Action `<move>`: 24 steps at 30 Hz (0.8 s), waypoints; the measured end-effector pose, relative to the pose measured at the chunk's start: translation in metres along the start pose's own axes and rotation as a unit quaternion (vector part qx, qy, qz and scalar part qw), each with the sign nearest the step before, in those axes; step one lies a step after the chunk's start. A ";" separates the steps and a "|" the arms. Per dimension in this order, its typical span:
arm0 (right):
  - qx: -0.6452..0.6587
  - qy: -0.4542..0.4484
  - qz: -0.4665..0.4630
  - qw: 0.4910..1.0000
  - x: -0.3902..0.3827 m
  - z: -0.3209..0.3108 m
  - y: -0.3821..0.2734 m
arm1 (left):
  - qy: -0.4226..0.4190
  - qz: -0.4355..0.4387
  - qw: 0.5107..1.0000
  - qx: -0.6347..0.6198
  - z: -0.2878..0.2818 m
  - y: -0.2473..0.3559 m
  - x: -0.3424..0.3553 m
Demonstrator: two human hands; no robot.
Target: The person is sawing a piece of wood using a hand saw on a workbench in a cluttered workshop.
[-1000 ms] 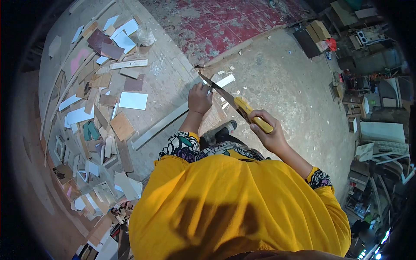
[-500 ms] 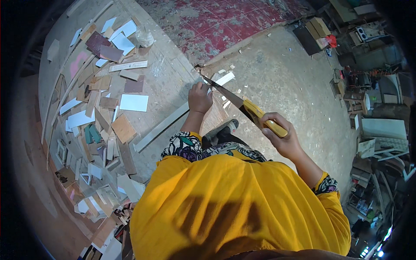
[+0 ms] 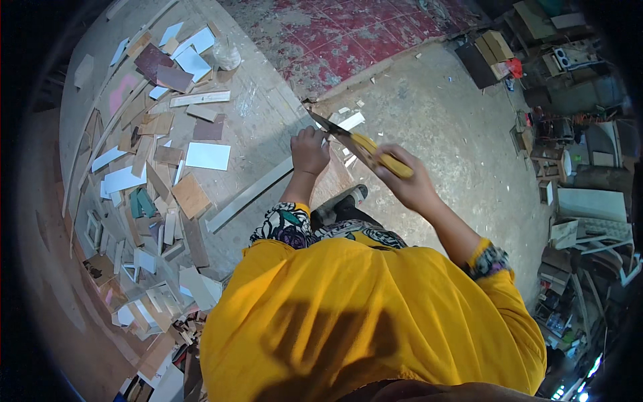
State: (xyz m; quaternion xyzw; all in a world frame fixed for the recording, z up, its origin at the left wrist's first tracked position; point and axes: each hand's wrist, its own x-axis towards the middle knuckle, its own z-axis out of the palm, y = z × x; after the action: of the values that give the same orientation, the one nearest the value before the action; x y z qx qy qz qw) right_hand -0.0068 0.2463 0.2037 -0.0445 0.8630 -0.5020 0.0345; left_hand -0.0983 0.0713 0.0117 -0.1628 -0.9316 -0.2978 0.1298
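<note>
My left hand [image 3: 309, 153] is closed on a long pale wooden strip [image 3: 251, 193], pinning it near the corner of the work board [image 3: 264, 100]. My right hand [image 3: 406, 179] grips the yellow handle [image 3: 366, 145] of a hand saw. The saw's blade [image 3: 325, 123] lies slanting across the strip just beside my left fingers; whether its teeth are in the wood is hard to tell. A short white piece [image 3: 351, 120] and small chips lie just past the blade.
Many offcuts [image 3: 207, 156] cover the board's left part, with a clear plastic container [image 3: 226, 57] at its upper edge. Beyond are dusty red tiles [image 3: 348, 37] and a concrete floor [image 3: 455, 134]. Cartons [image 3: 494, 48], wood pieces and clutter line the right side. My foot [image 3: 348, 199] shows below the strip.
My right hand drew the saw down and to the right, then pushed it back up and leftward toward my left hand, which stays in place on the strip.
</note>
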 end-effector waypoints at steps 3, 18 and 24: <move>0.026 -0.020 0.039 0.999 -0.027 -0.018 -0.016 | 0.000 -0.004 1.000 -0.004 -0.003 -0.002 -0.002; 0.017 -0.011 0.061 0.998 -0.016 -0.011 -0.011 | -0.030 -0.007 0.999 0.021 0.005 -0.003 0.000; 0.095 -0.032 0.137 0.985 0.005 -0.024 -0.023 | -0.014 0.038 0.999 0.015 0.008 -0.004 -0.001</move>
State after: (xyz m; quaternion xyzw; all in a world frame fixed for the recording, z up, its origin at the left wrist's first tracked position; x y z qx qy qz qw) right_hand -0.0135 0.2553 0.2354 0.0619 0.8080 -0.5703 0.1345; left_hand -0.1004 0.0723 0.0031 -0.2001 -0.9308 -0.2767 0.1305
